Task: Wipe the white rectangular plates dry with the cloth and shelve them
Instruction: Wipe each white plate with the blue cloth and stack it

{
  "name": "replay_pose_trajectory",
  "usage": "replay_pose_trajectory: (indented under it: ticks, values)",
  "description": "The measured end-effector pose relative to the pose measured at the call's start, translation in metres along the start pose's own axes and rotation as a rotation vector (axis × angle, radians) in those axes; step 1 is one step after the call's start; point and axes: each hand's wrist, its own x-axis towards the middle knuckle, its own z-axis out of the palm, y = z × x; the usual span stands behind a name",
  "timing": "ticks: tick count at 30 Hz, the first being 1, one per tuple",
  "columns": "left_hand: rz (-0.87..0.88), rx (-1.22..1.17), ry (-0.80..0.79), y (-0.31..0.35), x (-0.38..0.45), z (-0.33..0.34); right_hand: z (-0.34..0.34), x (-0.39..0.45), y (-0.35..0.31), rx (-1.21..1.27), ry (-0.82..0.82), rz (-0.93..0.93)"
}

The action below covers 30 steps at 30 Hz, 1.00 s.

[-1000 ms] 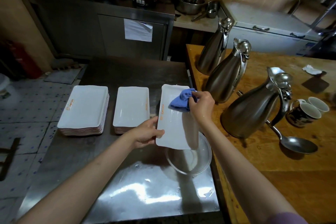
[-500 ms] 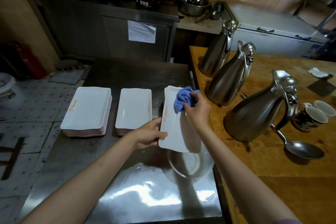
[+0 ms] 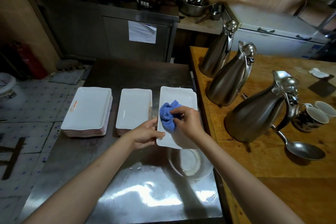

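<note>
We note bare steel table (image 3: 127, 178) beneath our forearms; plate stacks (image 3: 87, 111) crowd left of the hands, jugs (image 3: 254, 114) right.

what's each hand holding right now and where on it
The left hand grips the white plate at its left long edge, near the front corner. The right hand pinches the bunched blue cloth at its right side, pressing it on the plate.
</note>
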Motion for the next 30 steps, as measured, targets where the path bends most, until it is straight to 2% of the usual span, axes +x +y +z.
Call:
replay_pose_trajectory:
  ticks: [4,14,30]
  values:
    - [0.009,-0.003,0.015,-0.002,0.002,-0.006,0.002,-0.007,0.006,-0.173,-0.085,-0.034]
    - [0.031,-0.074,0.061,-0.008,0.001,-0.013,-0.003,-0.033,0.009,-0.268,-0.198,-0.138]
    - [-0.002,-0.051,0.091,-0.01,0.0,-0.017,-0.018,-0.034,0.025,-0.458,-0.216,-0.322]
